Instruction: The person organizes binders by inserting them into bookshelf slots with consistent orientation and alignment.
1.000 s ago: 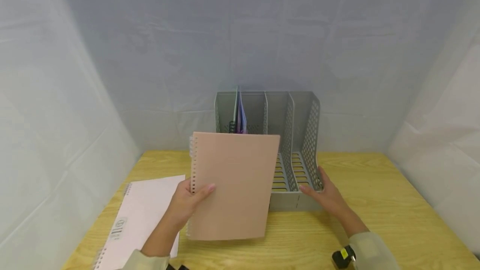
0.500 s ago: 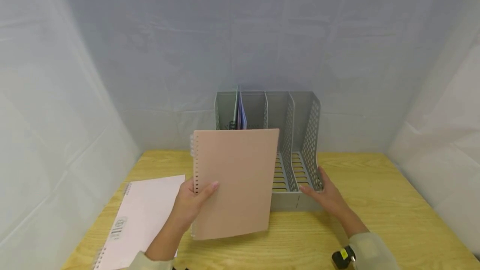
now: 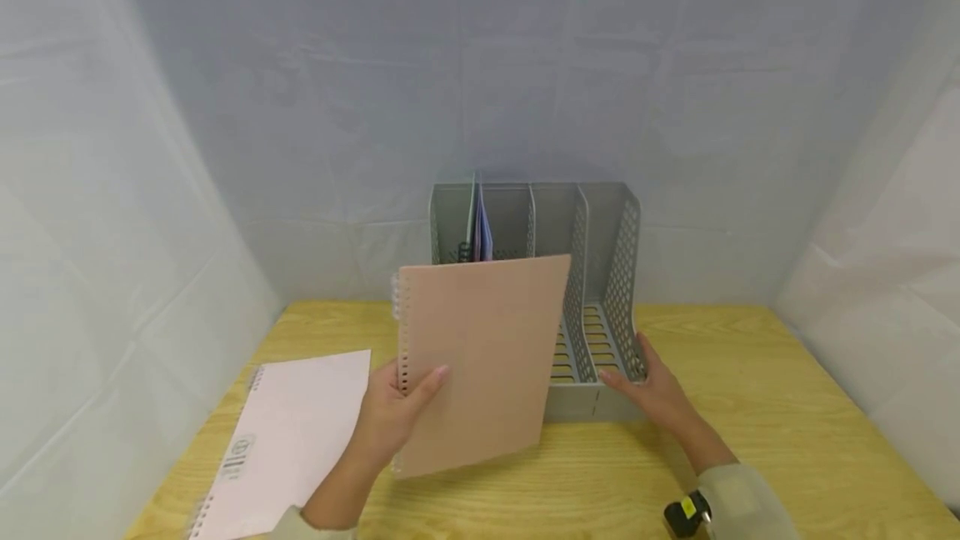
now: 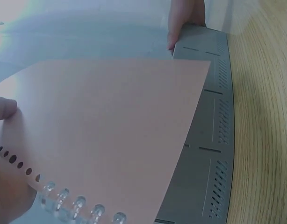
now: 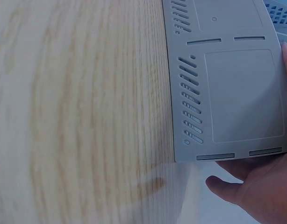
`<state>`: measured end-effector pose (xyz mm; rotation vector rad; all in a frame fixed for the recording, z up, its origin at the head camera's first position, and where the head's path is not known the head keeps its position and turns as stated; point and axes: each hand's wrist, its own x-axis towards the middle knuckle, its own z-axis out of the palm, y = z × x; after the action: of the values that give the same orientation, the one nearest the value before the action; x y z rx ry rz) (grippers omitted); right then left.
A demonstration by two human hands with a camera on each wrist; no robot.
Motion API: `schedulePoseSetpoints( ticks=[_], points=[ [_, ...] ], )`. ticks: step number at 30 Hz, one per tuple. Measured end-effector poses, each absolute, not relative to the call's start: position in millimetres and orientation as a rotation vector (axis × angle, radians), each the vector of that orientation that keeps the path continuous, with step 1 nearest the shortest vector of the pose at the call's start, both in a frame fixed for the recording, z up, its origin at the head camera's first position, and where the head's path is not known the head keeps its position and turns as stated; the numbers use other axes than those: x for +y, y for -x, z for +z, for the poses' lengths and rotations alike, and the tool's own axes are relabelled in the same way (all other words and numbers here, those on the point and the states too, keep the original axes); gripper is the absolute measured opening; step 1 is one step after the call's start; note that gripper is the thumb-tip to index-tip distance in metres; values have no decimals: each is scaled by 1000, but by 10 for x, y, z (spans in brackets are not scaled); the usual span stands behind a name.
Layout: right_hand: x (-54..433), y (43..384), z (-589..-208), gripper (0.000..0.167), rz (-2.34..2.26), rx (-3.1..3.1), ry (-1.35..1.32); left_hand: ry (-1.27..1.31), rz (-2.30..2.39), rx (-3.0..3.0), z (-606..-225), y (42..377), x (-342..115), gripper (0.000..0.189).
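Shifted rightward and tilted slightly more, the beige notebook (image 3: 487, 348) is at frame centre, the left hand (image 3: 386, 415) pinching its spiral edge. Held on one side only, it could swing or catch the grey organizer (image 3: 581, 403), right of centre, which the right hand (image 3: 663, 398) grips.

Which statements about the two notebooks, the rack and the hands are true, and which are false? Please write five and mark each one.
1. The left-hand grip holds the tan notebook by its ring-bound edge. True.
2. The tan notebook stands inside the gray rack. False: it is held in front of the gray rack.
3. The right-hand grip holds the gray rack's front corner. True.
4. The pale notebook lies on the wooden table. True.
5. The thin upright items stand in the gray rack's rightmost compartment. False: the thin upright items stand toward its left side.
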<state>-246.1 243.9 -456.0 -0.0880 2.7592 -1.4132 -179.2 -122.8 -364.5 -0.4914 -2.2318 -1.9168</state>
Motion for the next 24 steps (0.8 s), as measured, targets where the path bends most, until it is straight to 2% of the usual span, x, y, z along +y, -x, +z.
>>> schedulePoseSetpoints(
  ticks=[8,24],
  points=[
    [2440,2462,-4558,104,-1413,2778,83,319,-1880,-2157,-3639,1722,-1103,24],
    [2428,2436,-4547,102,-1401,2770,89,282,-1785,-2055,-3694,1654,-902,22]
  ],
)
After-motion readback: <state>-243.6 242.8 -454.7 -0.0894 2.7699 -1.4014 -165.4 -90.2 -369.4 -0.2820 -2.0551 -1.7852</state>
